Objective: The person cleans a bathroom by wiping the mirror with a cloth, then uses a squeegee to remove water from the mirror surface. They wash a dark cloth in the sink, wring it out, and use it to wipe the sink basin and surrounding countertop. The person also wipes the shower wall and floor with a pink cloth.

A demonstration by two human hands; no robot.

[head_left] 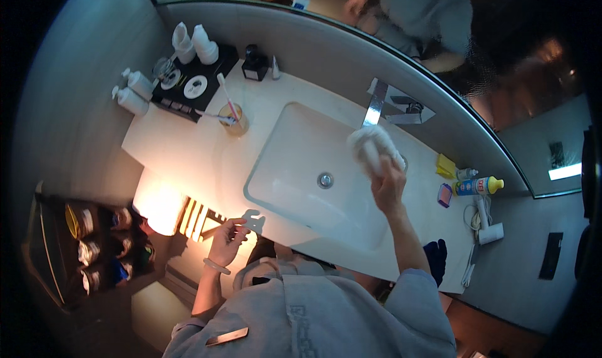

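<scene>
Grey shirt (351,304) lies nearest; the left hand (226,242) curls its fingers at the counter's (179,144) front edge, holding what, I cannot tell. The right hand (387,187) grips a white cloth (371,146) by the tap (376,101), over the basin's (282,163) back-right corner: wiping, probably, calling for firm pressure next.

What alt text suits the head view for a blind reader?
A person's right hand holds a bunched white cloth by the shiny silver tap of a rectangular white sink; the left hand hovers near the white counter.
</scene>
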